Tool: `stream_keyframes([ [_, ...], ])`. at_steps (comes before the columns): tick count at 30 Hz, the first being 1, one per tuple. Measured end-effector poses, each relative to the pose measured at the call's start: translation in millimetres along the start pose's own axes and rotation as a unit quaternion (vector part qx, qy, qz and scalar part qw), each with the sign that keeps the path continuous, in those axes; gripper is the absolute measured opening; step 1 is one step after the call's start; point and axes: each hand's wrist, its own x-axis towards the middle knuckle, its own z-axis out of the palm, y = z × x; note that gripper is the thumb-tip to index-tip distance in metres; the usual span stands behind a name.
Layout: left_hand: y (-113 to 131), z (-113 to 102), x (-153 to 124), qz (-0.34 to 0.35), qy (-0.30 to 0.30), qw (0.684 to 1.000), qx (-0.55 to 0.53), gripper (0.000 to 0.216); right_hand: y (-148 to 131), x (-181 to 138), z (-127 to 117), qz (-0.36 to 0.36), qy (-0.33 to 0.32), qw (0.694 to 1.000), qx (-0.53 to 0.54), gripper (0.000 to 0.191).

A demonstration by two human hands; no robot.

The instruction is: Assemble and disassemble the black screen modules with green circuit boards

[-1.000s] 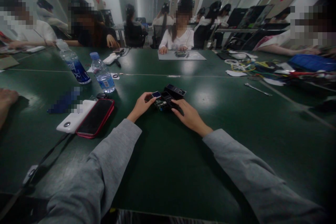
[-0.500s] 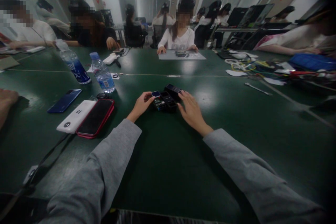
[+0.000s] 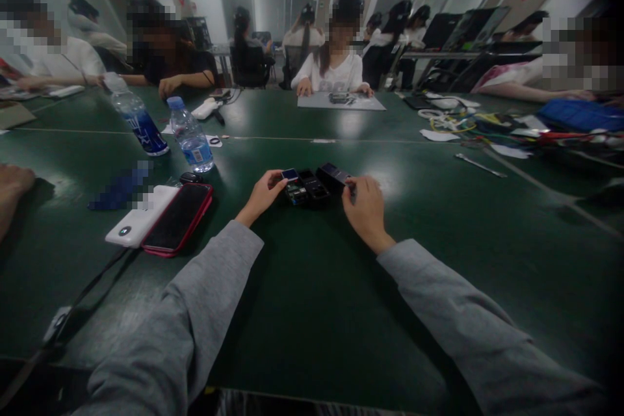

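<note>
My left hand (image 3: 264, 195) pinches the edge of a small green circuit board (image 3: 296, 194), its thumb beside a small square screen (image 3: 290, 174) at the board's top. Against the board's right side lies an open black plastic case (image 3: 313, 184) with cut-outs inside. A second black case piece (image 3: 333, 175) sits to the right of it, tilted. My right hand (image 3: 366, 208) has its fingers closed on the right end of that piece; the fingertips are partly hidden behind the hand.
Left on the green table (image 3: 302, 312) are a red-cased phone (image 3: 178, 218), a white power bank (image 3: 141, 216) and two water bottles, one of them label-down blue (image 3: 146, 133). Tangled cables (image 3: 453, 120) and a metal tool (image 3: 480, 165) lie to the right. A person (image 3: 336, 68) sits opposite.
My right hand has gone from spread fingers to a closed grip, and the second black case piece has shifted right, away from the open case. My left hand stays put.
</note>
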Motion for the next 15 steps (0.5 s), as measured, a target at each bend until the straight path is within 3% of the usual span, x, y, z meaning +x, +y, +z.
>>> stream_keyframes([
  [3, -2, 1, 1, 0.004, 0.000, 1.000, -0.010, 0.039, 4, 0, 3, -0.003, 0.018, 1.000, 0.010, 0.037],
  [6, -3, 1, 1, 0.002, 0.002, 1.000, -0.015, 0.039, 13, 0, 9, -0.004, -0.011, 0.999, 0.049, 0.054],
  [10, -3, 1, 1, -0.002, 0.001, 1.000, -0.019, 0.039, 20, -1, 15, 0.027, -0.053, 0.994, 0.094, 0.053],
  [15, -3, 1, 1, -0.004, 0.000, 1.000, -0.025, 0.038, 13, -1, 11, -0.007, -0.076, 0.994, 0.076, 0.054],
])
